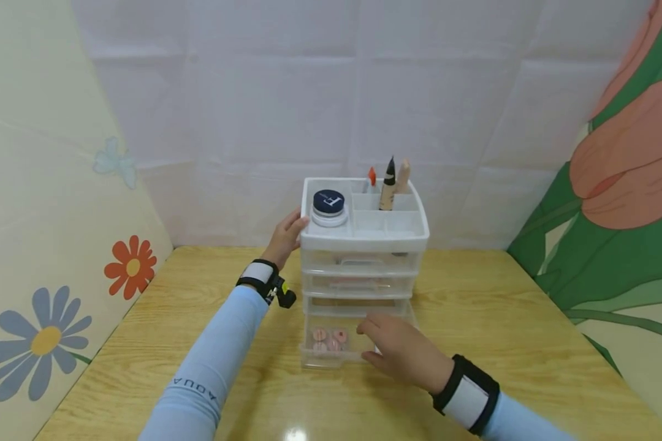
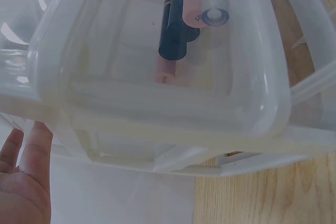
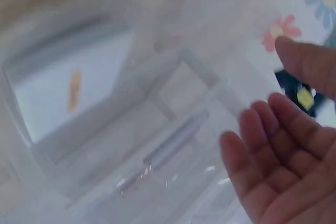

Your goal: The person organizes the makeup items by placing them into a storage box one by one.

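Observation:
A white drawer organizer (image 1: 364, 245) with see-through drawers stands on the table. My left hand (image 1: 285, 237) rests against its upper left side, and the left wrist view shows straight fingers (image 2: 38, 153) at the plastic edge. The bottom drawer (image 1: 322, 361) is pulled out. Several small round pink items (image 1: 330, 340) lie in its left part. Over the drawer's right front is my right hand (image 1: 405, 352), fingers loosely bent and nothing between them. The right wrist view, blurred, shows that hand (image 3: 286, 166) beside the plastic trays.
On the organizer's top stand a dark-lidded round jar (image 1: 328, 202), a beige tube with a black tip (image 1: 388, 187), a red-tipped stick (image 1: 372, 176) and a beige stick (image 1: 403, 176). Dark and pink tubes (image 2: 173, 35) lie inside a drawer. A white cloth (image 1: 243, 110) hangs behind the table (image 1: 474, 318).

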The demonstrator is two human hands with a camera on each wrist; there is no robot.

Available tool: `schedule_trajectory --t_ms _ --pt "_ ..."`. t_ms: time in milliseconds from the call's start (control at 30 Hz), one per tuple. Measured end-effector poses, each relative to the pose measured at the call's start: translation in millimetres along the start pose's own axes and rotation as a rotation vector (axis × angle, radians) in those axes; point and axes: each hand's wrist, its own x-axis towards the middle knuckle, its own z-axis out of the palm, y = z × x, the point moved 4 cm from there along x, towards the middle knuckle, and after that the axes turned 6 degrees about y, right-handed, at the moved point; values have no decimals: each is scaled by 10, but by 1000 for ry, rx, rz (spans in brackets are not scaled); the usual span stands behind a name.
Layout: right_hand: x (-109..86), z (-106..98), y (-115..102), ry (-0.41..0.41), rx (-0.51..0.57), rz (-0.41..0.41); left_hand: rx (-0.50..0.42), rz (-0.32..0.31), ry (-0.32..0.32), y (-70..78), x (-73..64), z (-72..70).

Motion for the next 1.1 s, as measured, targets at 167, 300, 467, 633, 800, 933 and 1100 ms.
schedule_trajectory --t_ms 167,300,467,633,800,933,1100 --pt "-73 125 -129 100 -91 -59 -14 -9 8 -22 11 -5" --pt "-130 205 -178 102 -170 -65 -15 -13 12 -27 3 -9" --pt "-182 253 -225 119 -237 -86 -7 -14 9 -25 3 -4" --pt "-196 273 -235 183 -258 -99 -3 -12 7 -17 10 -1" --pt "-216 297 -242 207 -252 -89 2 -5 7 -11 3 -5" --pt "-238 319 -251 209 -268 -83 -1 3 2 -9 0 -1" --pt "-256 349 -257 236 -319 -96 -5 6 4 -21 8 -1"
